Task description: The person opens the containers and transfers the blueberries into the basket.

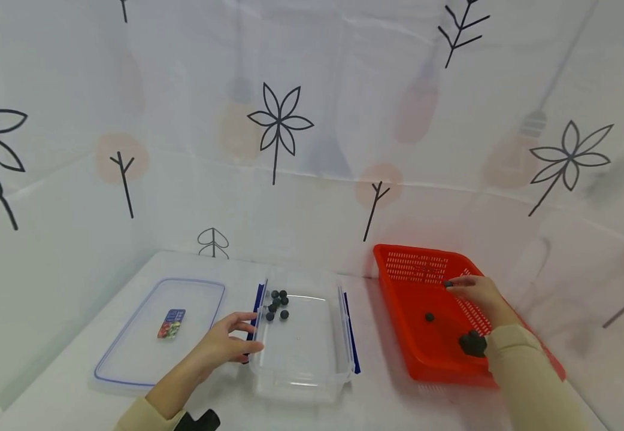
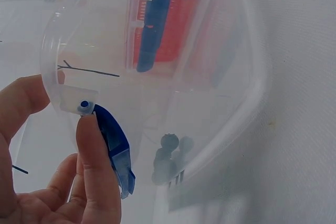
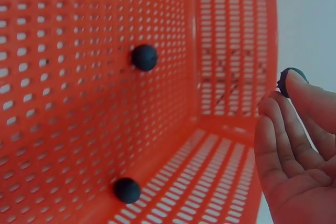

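Note:
Over the red basket (image 1: 410, 362) my right hand (image 1: 479, 294) pinches a dark blueberry (image 3: 287, 81) between thumb and fingertips. Two more round blueberries show in the basket in the right wrist view: one on its floor (image 3: 144, 57), another (image 3: 127, 190) near the side wall. My left hand (image 1: 226, 344) holds the left side of a clear plastic container (image 1: 298, 383), its thumb beside a blue latch (image 2: 116, 145) that hangs folded down. Inside the container, several blueberries (image 1: 276, 301) cluster at the far left.
A clear lid with a blue rim (image 1: 129, 368) lies flat left of the container, bearing a small colourful label (image 1: 171, 324). Another blue latch (image 1: 352, 335) juts from the container's right side. A patterned white curtain (image 1: 317, 209) rises behind the white table (image 1: 209, 401).

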The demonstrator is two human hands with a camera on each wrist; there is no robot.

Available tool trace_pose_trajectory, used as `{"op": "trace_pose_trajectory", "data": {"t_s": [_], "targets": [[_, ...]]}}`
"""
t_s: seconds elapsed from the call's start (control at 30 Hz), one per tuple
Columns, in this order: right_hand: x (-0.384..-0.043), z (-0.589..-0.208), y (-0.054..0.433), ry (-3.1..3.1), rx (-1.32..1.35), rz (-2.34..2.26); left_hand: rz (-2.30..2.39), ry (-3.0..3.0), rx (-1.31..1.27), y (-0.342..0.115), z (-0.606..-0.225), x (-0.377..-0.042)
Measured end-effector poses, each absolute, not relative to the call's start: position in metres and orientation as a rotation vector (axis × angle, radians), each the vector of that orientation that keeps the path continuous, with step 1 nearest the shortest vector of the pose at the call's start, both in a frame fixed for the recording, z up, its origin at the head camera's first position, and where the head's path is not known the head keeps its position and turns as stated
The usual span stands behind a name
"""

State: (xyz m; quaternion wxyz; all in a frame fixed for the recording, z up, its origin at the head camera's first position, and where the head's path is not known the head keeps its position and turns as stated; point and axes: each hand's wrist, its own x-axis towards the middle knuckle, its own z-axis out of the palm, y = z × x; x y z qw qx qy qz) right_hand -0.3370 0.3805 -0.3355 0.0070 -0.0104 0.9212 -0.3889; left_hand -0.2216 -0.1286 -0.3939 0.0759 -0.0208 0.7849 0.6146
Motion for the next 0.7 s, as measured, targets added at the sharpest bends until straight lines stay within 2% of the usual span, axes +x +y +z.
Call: {"op": "trace_pose_trajectory", "data": {"t_s": [0.7], "targets": [[-0.343, -0.350, 0.398, 2.690, 0.022, -1.308, 1.845, 2.336, -0.051, -0.129, -0.393, -0.222]]}}
